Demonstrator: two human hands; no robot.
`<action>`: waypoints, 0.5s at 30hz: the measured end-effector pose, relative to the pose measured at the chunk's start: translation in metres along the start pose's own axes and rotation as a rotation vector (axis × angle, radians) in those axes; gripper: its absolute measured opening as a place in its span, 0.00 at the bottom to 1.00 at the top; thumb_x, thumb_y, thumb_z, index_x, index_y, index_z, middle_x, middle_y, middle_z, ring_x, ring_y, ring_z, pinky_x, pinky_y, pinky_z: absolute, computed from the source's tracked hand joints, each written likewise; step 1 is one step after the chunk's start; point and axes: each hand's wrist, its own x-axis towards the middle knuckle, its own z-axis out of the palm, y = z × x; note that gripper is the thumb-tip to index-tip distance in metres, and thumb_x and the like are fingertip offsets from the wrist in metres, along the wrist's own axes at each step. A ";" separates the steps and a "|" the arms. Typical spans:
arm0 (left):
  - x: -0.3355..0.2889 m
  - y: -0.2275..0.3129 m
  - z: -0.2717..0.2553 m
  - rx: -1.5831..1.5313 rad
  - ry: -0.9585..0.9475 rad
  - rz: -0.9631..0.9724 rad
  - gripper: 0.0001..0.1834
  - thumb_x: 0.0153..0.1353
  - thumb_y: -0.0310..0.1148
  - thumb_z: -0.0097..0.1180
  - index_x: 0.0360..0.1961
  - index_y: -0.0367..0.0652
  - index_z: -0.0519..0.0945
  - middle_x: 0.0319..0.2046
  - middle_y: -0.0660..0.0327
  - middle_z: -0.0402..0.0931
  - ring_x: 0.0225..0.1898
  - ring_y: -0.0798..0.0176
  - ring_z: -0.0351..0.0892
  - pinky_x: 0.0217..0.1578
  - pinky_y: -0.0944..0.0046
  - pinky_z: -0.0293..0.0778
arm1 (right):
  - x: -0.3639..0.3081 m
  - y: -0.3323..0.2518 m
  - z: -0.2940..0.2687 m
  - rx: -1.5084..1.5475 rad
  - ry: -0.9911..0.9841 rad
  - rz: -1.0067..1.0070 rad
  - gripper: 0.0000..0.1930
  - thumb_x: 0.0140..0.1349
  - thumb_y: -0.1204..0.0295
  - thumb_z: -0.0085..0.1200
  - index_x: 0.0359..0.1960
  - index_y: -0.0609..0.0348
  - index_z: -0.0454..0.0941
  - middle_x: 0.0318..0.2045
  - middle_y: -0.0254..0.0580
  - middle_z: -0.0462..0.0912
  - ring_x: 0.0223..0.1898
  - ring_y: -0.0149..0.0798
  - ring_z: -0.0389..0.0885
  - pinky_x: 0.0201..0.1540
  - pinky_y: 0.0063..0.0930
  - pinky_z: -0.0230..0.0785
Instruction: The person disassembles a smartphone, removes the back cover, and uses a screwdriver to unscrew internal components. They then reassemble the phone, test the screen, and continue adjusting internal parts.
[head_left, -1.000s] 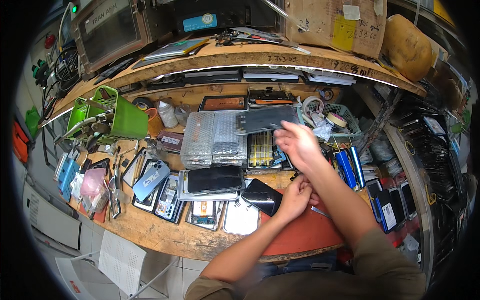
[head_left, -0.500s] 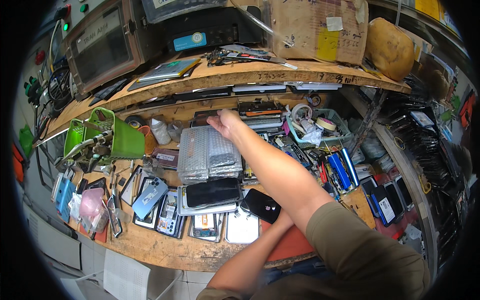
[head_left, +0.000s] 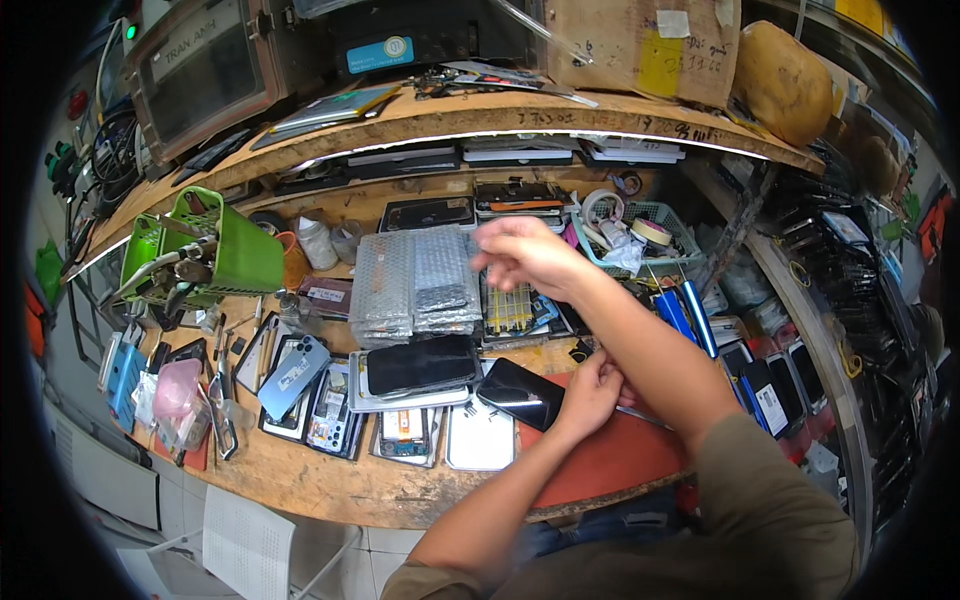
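Note:
My right hand [head_left: 522, 252] hovers at the right edge of a stack of flat bubble-wrapped packages [head_left: 385, 285]. Its fingers are loosely bent and apart, with nothing seen between them. Lower down, my left hand [head_left: 592, 398] rests over the red mat [head_left: 590, 455], fingers pinched together. A thin pale edge shows beside them, partly behind my right forearm; I cannot make out what it is. Just left of that hand lies a black phone [head_left: 520, 393], its surface glossy. Another black phone [head_left: 422, 365] tops a pile of flat devices in front of the packages.
A green basket of tools [head_left: 240, 255] stands at the left, near a blue phone [head_left: 296, 378]. Behind my right arm sits a pale green basket [head_left: 675, 225] with tape rolls. The wooden shelf [head_left: 450, 125] overhangs the bench's back. A white chair [head_left: 245, 545] stands in front.
My right hand has drawn back from the far side of the packages, toward the right and nearer. My left hand, hidden before, now shows right of the black phone.

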 end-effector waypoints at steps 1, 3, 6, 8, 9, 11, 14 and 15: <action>-0.001 0.002 0.002 0.030 0.025 -0.010 0.10 0.81 0.24 0.48 0.58 0.32 0.75 0.40 0.53 0.83 0.35 0.62 0.90 0.36 0.63 0.90 | -0.018 0.006 -0.016 0.007 -0.011 -0.026 0.17 0.78 0.67 0.60 0.60 0.66 0.78 0.41 0.48 0.90 0.28 0.31 0.88 0.27 0.21 0.81; -0.003 0.007 0.002 0.062 0.049 -0.065 0.09 0.82 0.25 0.48 0.57 0.34 0.75 0.41 0.55 0.82 0.37 0.62 0.89 0.39 0.62 0.90 | -0.049 0.024 -0.049 -0.043 0.070 0.008 0.17 0.77 0.66 0.59 0.59 0.65 0.79 0.42 0.48 0.90 0.29 0.31 0.88 0.28 0.22 0.80; -0.009 0.012 0.006 0.047 0.024 -0.058 0.09 0.83 0.28 0.49 0.57 0.34 0.76 0.41 0.56 0.81 0.36 0.65 0.88 0.37 0.65 0.88 | -0.088 0.053 -0.090 -0.113 0.307 0.048 0.14 0.77 0.65 0.60 0.54 0.63 0.83 0.37 0.44 0.90 0.26 0.29 0.86 0.27 0.20 0.77; -0.016 0.013 0.012 0.114 0.012 -0.072 0.10 0.83 0.28 0.49 0.57 0.34 0.76 0.41 0.56 0.81 0.37 0.65 0.88 0.38 0.66 0.87 | -0.107 0.070 -0.110 -0.066 0.362 -0.079 0.12 0.79 0.66 0.58 0.52 0.62 0.83 0.34 0.41 0.89 0.25 0.27 0.83 0.26 0.20 0.74; -0.020 0.012 0.015 0.164 -0.021 -0.062 0.10 0.83 0.29 0.50 0.56 0.34 0.77 0.42 0.56 0.82 0.36 0.65 0.88 0.38 0.66 0.87 | -0.118 0.078 -0.118 -0.036 0.454 -0.094 0.11 0.79 0.67 0.57 0.51 0.62 0.83 0.33 0.39 0.88 0.24 0.26 0.82 0.25 0.19 0.73; -0.025 0.010 0.021 0.254 -0.005 -0.060 0.08 0.81 0.26 0.50 0.54 0.33 0.78 0.38 0.57 0.84 0.36 0.68 0.88 0.38 0.66 0.87 | -0.136 0.096 -0.125 -0.009 0.493 -0.264 0.09 0.81 0.68 0.55 0.50 0.60 0.83 0.30 0.35 0.85 0.24 0.24 0.80 0.26 0.18 0.71; -0.027 0.014 0.023 0.595 0.115 0.098 0.07 0.78 0.25 0.55 0.51 0.34 0.81 0.38 0.53 0.86 0.35 0.60 0.90 0.38 0.61 0.85 | -0.154 0.112 -0.128 -0.154 0.558 -0.425 0.07 0.80 0.72 0.58 0.51 0.62 0.83 0.31 0.28 0.83 0.27 0.19 0.76 0.29 0.16 0.69; -0.027 0.018 0.021 0.797 0.148 0.181 0.06 0.76 0.24 0.57 0.50 0.35 0.82 0.39 0.51 0.87 0.35 0.57 0.90 0.38 0.59 0.84 | -0.153 0.112 -0.129 -0.351 0.599 -0.554 0.06 0.78 0.74 0.59 0.50 0.63 0.83 0.31 0.26 0.82 0.28 0.17 0.73 0.29 0.16 0.66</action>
